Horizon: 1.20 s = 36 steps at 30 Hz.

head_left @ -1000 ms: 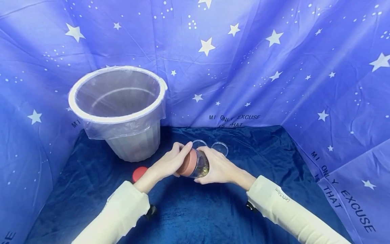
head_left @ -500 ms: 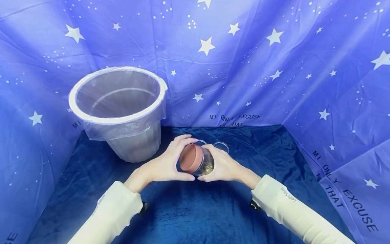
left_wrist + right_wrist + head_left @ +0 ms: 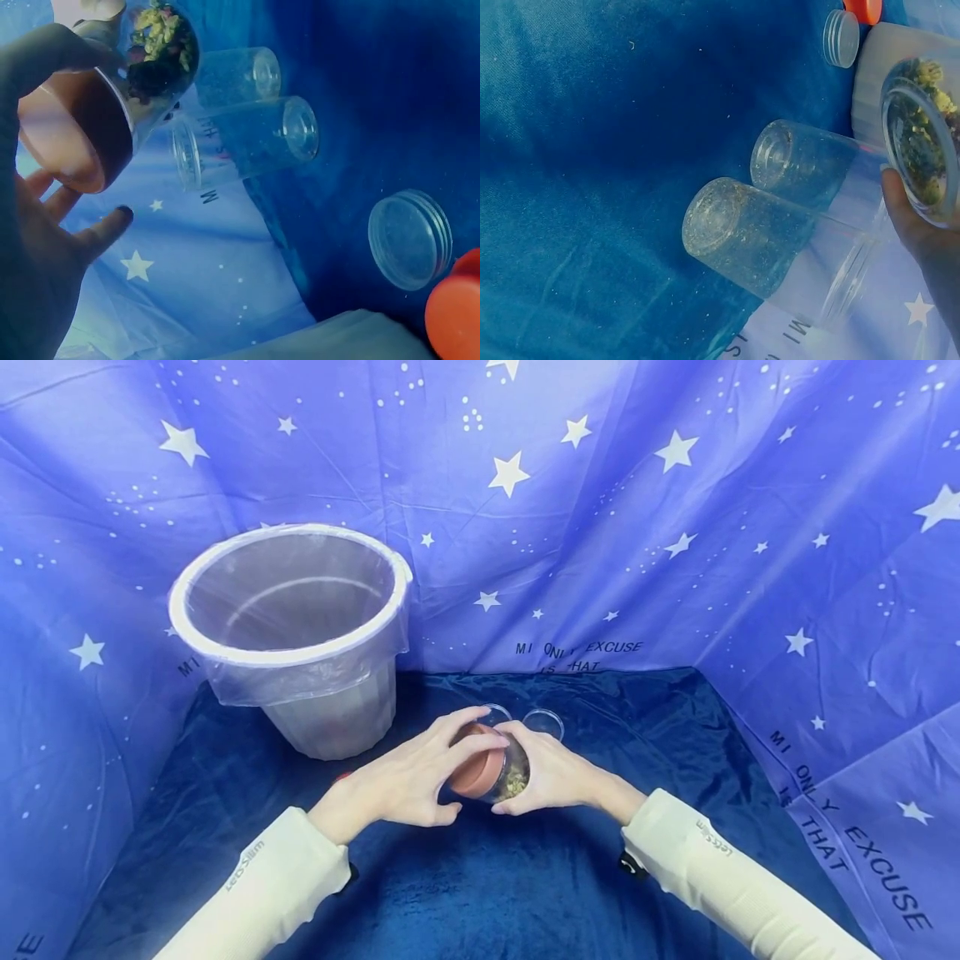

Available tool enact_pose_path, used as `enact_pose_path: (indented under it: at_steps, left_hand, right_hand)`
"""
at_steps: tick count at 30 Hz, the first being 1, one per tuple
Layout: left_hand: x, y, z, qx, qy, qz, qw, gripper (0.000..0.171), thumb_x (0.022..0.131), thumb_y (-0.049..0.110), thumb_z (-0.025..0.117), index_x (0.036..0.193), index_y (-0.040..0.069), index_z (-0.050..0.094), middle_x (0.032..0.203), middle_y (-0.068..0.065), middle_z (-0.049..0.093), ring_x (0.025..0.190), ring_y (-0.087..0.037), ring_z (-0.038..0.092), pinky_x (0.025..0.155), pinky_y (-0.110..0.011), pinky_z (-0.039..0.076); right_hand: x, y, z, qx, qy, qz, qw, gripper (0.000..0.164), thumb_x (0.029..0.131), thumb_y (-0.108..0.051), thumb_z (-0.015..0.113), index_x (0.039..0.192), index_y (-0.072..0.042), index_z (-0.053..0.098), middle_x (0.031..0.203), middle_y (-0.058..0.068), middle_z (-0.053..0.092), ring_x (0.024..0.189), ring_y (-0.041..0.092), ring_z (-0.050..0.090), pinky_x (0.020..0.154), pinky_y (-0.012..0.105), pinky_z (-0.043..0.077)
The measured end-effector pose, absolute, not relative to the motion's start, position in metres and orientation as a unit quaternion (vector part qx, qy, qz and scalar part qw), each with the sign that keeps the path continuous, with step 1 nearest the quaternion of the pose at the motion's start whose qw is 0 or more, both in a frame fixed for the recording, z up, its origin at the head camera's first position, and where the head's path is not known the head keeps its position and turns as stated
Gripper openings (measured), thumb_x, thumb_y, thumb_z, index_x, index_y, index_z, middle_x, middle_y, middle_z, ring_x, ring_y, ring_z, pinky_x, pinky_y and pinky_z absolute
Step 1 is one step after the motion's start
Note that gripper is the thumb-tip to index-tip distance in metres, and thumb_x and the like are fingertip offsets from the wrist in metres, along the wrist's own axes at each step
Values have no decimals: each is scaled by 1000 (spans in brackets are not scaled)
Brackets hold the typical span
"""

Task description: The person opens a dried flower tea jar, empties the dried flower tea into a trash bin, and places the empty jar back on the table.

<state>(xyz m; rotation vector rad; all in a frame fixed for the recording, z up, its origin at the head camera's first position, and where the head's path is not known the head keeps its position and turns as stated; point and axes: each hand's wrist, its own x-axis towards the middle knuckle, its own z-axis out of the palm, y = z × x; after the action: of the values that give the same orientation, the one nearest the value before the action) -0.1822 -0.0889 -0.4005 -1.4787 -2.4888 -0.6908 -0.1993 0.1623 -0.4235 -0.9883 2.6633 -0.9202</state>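
Note:
My right hand (image 3: 558, 768) grips a clear jar (image 3: 514, 772), tilted and partly filled with yellow and dark dried bits that look like dried flowers. A reddish-brown lid (image 3: 480, 772) sits on the jar's left end. Around that lid curve the fingers of my left hand (image 3: 401, 781); one digit lies across it and another stands off its near side. In the left wrist view the lid (image 3: 75, 135) appears between the digits. The right wrist view shows the round base of the held jar (image 3: 915, 142). Its far side is hidden by the right hand.
Two clear jars (image 3: 247, 142) without lids stand on the blue cloth (image 3: 480, 885) behind the hands. A large pale bin (image 3: 330, 718) with a clear liner stands at back left. Beside it are a clear lid (image 3: 409, 240) and a red lid (image 3: 457, 315).
The left hand came off its hold on the lid, spread wide round it, then laid its fingers across it again. The right hand kept hold of the jar, shifting slightly right.

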Motion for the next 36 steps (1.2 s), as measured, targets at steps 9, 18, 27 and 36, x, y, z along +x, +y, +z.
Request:
enact_pose_path:
  at_steps: [9,18,27,36]
  left_hand:
    - [-184,-89,-400,-500,-829,-242,58,76,67,11,78,137,23,50,141,-8,43,135,-27,39,109,-43,43]
    - [-186,-90,-400,-469,-841,-270,25,75,70,20,84,138,27,51,139,-6,46,127,-24,48,104,-42,47]
    - [-185,-87,-409,-426,-852,-301,53,76,71,35,83,139,21,51,122,-6,53,106,-17,57,85,-30,54]
    - [-178,-81,-406,-326,-894,-307,35,73,72,51,80,135,26,52,104,1,57,84,-11,59,70,-25,51]
  right_hand:
    - [-197,161,-425,-337,887,-301,93,92,63,-47,88,138,-18,42,117,-3,63,97,9,64,82,26,54]
    - [-197,159,-425,-342,890,-293,78,87,63,-44,89,133,-17,45,111,-2,65,92,9,64,79,25,54]
    - [-195,160,-424,-340,898,-273,58,91,61,-49,88,133,-15,46,109,-1,66,92,11,64,78,27,55]
    - [-196,159,-425,-342,901,-263,42,89,60,-49,88,131,-16,47,106,-2,65,89,10,64,76,26,54]
